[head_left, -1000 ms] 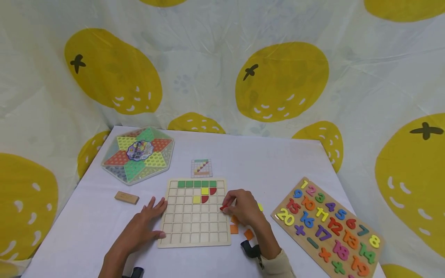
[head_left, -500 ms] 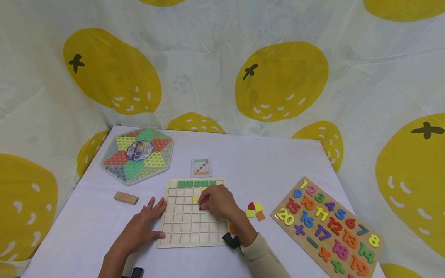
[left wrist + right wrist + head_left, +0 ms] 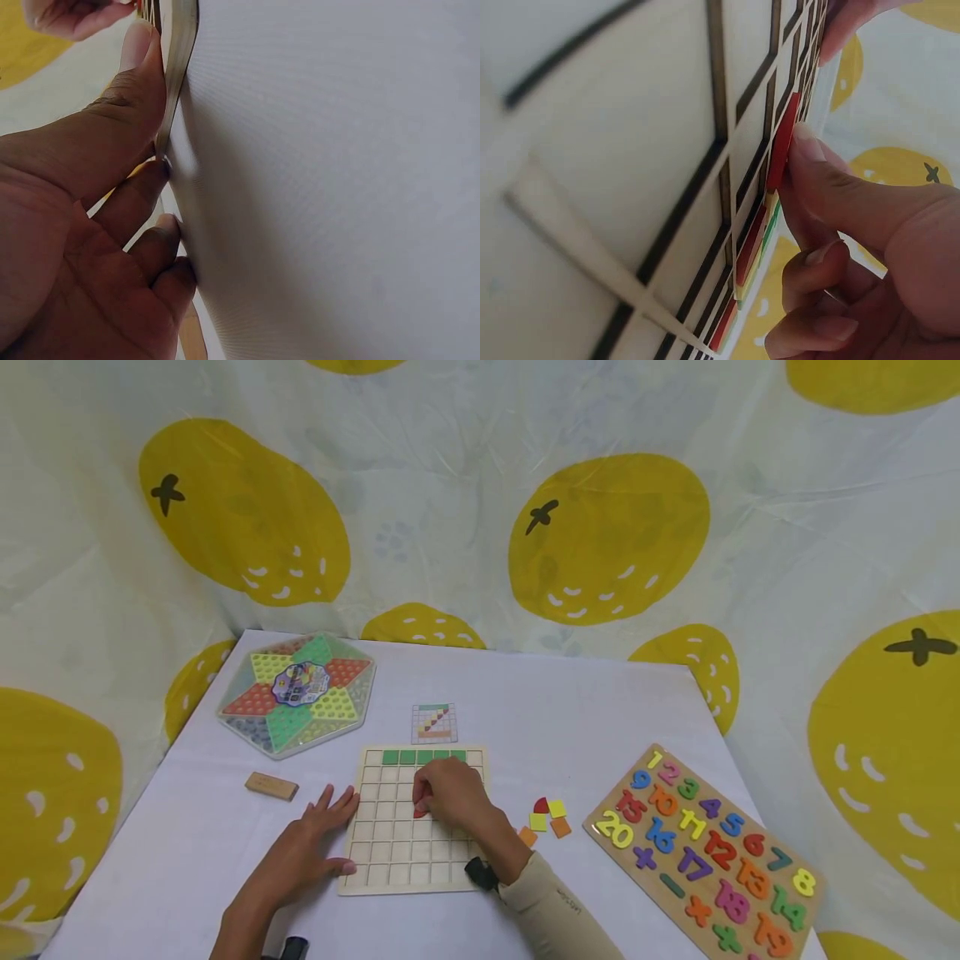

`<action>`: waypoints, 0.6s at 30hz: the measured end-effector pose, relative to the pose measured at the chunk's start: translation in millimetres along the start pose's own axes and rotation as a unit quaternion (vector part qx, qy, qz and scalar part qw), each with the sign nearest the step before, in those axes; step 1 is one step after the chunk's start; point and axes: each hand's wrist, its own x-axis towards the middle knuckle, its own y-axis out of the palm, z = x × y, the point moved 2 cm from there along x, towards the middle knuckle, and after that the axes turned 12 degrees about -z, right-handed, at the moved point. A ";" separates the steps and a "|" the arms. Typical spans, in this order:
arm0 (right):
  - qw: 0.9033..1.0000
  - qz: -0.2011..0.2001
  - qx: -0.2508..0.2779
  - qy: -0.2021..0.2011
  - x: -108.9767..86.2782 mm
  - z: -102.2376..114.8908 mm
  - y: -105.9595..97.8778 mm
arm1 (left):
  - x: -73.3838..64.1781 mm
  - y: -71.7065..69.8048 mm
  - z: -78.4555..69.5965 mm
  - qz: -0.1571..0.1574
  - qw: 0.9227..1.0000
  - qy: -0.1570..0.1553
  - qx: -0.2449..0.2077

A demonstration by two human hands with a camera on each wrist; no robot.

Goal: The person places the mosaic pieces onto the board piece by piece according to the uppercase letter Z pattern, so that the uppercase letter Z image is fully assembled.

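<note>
A wooden grid board (image 3: 384, 852) lies flat on the white table. My right hand (image 3: 453, 793) is over its middle, thumb and finger pinching a red quarter-circle tile (image 3: 783, 142) close to the grid. Along the board's far row run several green square tiles (image 3: 391, 757), the last ones partly behind the hand. Other red tiles (image 3: 752, 247) sit in the grid in the right wrist view; from the head camera this hand covers them. With fingers spread, my left hand (image 3: 307, 843) rests at the board's left edge, its thumb (image 3: 131, 82) along the rim.
Loose red, yellow and orange tiles (image 3: 537, 822) lie right of the board. A small printed pattern card (image 3: 433, 737) lies beyond it. A wooden block (image 3: 272, 787) and a hexagonal star-patterned game board (image 3: 330, 677) are at left. A wooden number puzzle (image 3: 705, 860) lies at right.
My right hand has come from the board's right edge leftward to its middle, carrying the red quarter-circle tile. The loose tiles at right are now uncovered. My left hand has stayed put.
</note>
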 end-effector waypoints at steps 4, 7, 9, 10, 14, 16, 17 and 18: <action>1.000 -0.006 -0.014 0.006 -0.8 0.0 0.1 | 0.9 0.0 -0.1 0.003 1.000 0.000 0.005; 0.999 -0.017 -0.036 0.005 0.0 -0.5 1.0 | 0.7 -0.5 0.5 0.003 1.000 0.000 0.003; 0.998 -0.024 -0.051 0.004 0.8 -0.6 1.5 | 0.4 -1.0 1.2 0.001 1.000 0.002 0.002; 0.998 -0.026 -0.057 0.003 1.2 -0.5 1.6 | 0.2 -1.3 1.4 0.000 1.000 0.002 0.002; 0.998 -0.025 -0.062 0.006 -0.3 -0.6 0.0 | -0.1 -0.6 1.8 -0.001 1.000 0.000 -0.001; 0.998 -0.027 -0.052 0.011 -3.3 -1.5 -2.3 | 0.1 0.2 1.0 0.001 1.000 -0.003 -0.001; 0.999 -0.029 -0.044 0.014 -5.0 -2.2 -3.8 | 0.2 0.6 0.5 0.002 1.000 -0.004 -0.001; 0.999 -0.033 -0.035 0.018 -6.8 -3.0 -5.6 | 0.4 0.9 0.1 0.002 1.000 -0.005 -0.001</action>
